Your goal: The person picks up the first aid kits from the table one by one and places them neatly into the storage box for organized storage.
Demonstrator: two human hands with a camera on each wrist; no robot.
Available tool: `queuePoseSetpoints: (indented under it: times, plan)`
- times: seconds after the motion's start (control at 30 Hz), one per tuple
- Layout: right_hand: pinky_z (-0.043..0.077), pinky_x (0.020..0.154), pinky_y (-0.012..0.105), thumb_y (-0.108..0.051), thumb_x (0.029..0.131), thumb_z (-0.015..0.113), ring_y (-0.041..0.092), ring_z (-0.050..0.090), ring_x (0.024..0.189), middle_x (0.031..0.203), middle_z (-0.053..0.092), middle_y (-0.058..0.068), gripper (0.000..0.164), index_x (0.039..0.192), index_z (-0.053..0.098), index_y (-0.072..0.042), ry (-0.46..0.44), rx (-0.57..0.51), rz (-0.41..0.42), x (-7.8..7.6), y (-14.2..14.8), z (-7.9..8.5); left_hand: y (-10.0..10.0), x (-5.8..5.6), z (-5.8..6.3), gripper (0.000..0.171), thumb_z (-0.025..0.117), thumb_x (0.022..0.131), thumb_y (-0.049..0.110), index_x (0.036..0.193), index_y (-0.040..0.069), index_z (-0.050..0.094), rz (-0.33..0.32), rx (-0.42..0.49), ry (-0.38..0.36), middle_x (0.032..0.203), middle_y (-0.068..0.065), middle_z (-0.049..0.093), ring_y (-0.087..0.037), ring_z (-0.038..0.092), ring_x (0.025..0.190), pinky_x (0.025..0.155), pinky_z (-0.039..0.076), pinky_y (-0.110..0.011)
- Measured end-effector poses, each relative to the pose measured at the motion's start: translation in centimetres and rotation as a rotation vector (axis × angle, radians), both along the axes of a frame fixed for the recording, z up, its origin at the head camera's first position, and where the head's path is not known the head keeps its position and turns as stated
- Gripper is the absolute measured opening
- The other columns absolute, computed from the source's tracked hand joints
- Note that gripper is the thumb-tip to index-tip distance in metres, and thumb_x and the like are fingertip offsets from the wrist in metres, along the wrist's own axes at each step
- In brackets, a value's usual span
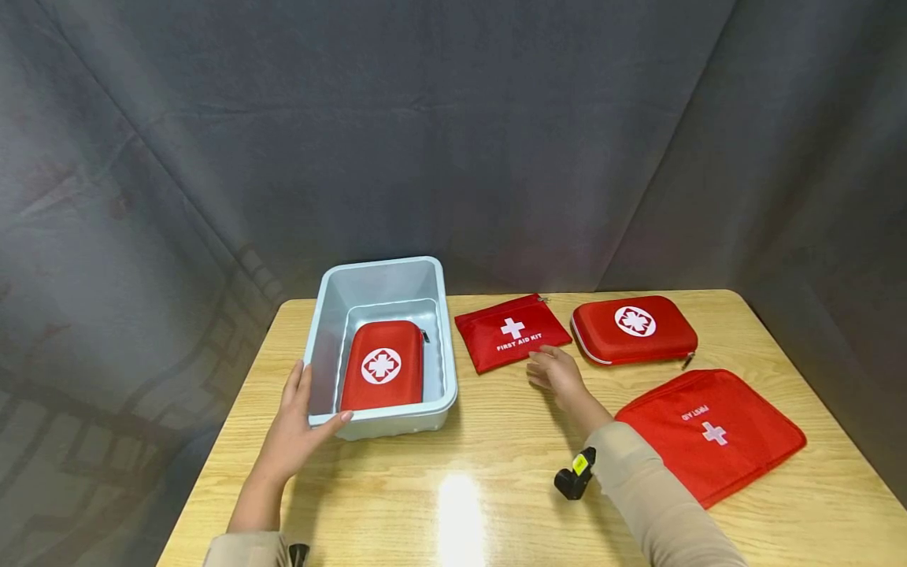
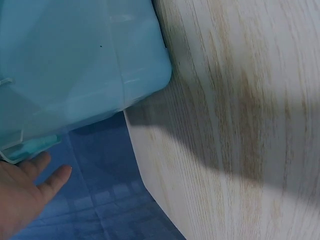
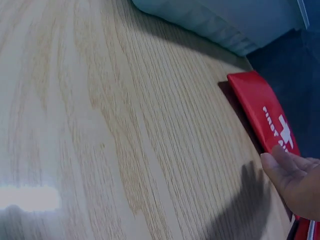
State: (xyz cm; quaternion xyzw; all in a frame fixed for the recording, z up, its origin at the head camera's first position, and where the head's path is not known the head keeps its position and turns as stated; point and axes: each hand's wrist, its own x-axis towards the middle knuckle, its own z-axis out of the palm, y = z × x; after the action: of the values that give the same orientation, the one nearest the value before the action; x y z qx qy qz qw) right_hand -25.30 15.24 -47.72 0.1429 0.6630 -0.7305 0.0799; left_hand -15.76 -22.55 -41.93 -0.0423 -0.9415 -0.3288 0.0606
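A pale blue-grey plastic bin (image 1: 380,421) stands at the middle left of the table, with a red hard first aid case (image 1: 386,368) lying inside it. My left hand (image 1: 290,431) rests at the bin's front left corner, fingers along the left side and thumb at the front rim; its straight, spread fingers also show in the left wrist view. To the right of the bin lies a flat red first aid pouch (image 1: 512,333) with a white cross. My right hand (image 1: 560,378) is at the pouch's near right edge, fingertips overlapping it in the right wrist view.
Another red hard case (image 1: 635,330) with a zipper lies at the back right. In front of it is a larger soft red first aid bag (image 1: 716,433), partly covered by my right sleeve. A grey curtain (image 1: 453,142) hangs behind the wooden table (image 1: 397,504).
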Motion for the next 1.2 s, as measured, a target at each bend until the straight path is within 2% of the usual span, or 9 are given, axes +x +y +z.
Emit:
queuePoseSetpoints:
  times: [0.1, 0.2, 0.33, 0.5, 0.7, 0.83, 0.97, 1.07, 1.2]
  plan:
    - [0.038, 0.087, 0.041, -0.012, 0.087, 0.046, 0.037, 0.042, 0.109, 0.117, 0.039, 0.026, 0.047, 0.125, 0.028, 0.009, -0.034, -0.027, -0.015, -0.2, 0.3, -0.1, 0.0, 0.0, 0.0, 0.094, 0.065, 0.073, 0.039, 0.136, -0.004, 0.011, -0.002, 0.004, 0.005, 0.142, -0.014, 0.002, -0.040, 0.020, 0.121, 0.089, 0.027, -0.057]
    - [0.038, 0.087, 0.040, -0.014, 0.088, 0.046, 0.034, 0.044, 0.106, 0.112, 0.041, 0.023, 0.038, 0.118, 0.035, 0.008, -0.067, -0.046, -0.042, -0.4, 0.4, -0.3, 0.0, 0.0, -0.1, 0.094, 0.066, 0.072, 0.039, 0.136, -0.004, 0.011, -0.004, 0.009, 0.011, 0.142, -0.014, 0.002, -0.040, 0.019, 0.121, 0.089, 0.026, -0.057]
    - [0.037, 0.088, 0.039, -0.015, 0.089, 0.044, 0.030, 0.044, 0.104, 0.118, 0.037, 0.024, 0.043, 0.123, 0.032, 0.008, -0.108, -0.127, -0.095, -1.0, 0.6, -0.5, -0.1, 0.0, -0.1, 0.094, 0.066, 0.072, 0.039, 0.136, -0.005, 0.012, -0.003, 0.000, 0.021, 0.142, -0.014, 0.003, -0.040, 0.020, 0.121, 0.089, 0.027, -0.057]
    - [0.036, 0.088, 0.038, -0.015, 0.089, 0.043, 0.031, 0.039, 0.110, 0.130, 0.025, 0.028, 0.054, 0.133, 0.020, 0.006, -0.151, -0.229, -0.172, -1.6, 0.8, -0.5, 0.0, 0.1, 0.0, 0.094, 0.065, 0.073, 0.042, 0.136, -0.004, 0.013, 0.007, -0.036, 0.027, 0.143, -0.013, 0.004, -0.041, 0.024, 0.119, 0.087, 0.029, -0.056]
    - [0.038, 0.087, 0.039, -0.017, 0.088, 0.043, 0.029, 0.038, 0.112, 0.129, 0.029, 0.023, 0.052, 0.133, 0.024, 0.001, -0.205, -0.279, -0.241, -2.3, 0.6, -0.6, 0.1, 0.1, 0.1, 0.093, 0.063, 0.073, 0.044, 0.136, -0.004, 0.013, 0.012, -0.067, 0.021, 0.143, -0.013, 0.004, -0.040, 0.026, 0.119, 0.086, 0.031, -0.055]
    - [0.039, 0.085, 0.039, -0.019, 0.088, 0.044, 0.029, 0.040, 0.111, 0.121, 0.034, 0.019, 0.051, 0.133, 0.027, -0.002, -0.236, -0.285, -0.276, -2.8, 0.4, -0.7, 0.1, 0.1, 0.2, 0.093, 0.062, 0.073, 0.045, 0.136, -0.003, 0.013, 0.015, -0.077, 0.020, 0.143, -0.012, 0.003, -0.040, 0.026, 0.120, 0.085, 0.032, -0.055]
    - [0.039, 0.084, 0.040, -0.019, 0.088, 0.045, 0.027, 0.045, 0.106, 0.106, 0.040, 0.014, 0.048, 0.131, 0.030, -0.004, -0.265, -0.273, -0.289, -3.1, 0.5, -0.8, 0.2, 0.1, 0.1, 0.093, 0.062, 0.073, 0.046, 0.136, -0.003, 0.014, 0.014, -0.083, 0.012, 0.143, -0.013, 0.003, -0.040, 0.026, 0.120, 0.085, 0.032, -0.056]
    - [0.041, 0.083, 0.040, -0.019, 0.088, 0.046, 0.022, 0.053, 0.092, 0.092, 0.045, 0.011, 0.040, 0.123, 0.038, -0.002, -0.275, -0.249, -0.295, -3.1, 0.6, -0.8, 0.3, 0.1, 0.0, 0.092, 0.061, 0.073, 0.047, 0.136, -0.002, 0.016, 0.017, -0.092, 0.003, 0.143, -0.013, 0.004, -0.041, 0.027, 0.118, 0.084, 0.033, -0.056]
    - [0.043, 0.079, 0.039, -0.017, 0.087, 0.047, 0.014, 0.059, 0.068, 0.075, 0.049, 0.007, 0.023, 0.104, 0.047, -0.001, -0.271, -0.215, -0.301, -3.4, 0.5, -1.1, 0.2, 0.1, 0.1, 0.089, 0.061, 0.074, 0.047, 0.136, -0.001, 0.019, 0.024, -0.105, 0.009, 0.143, -0.011, 0.004, -0.042, 0.031, 0.116, 0.083, 0.034, -0.056]
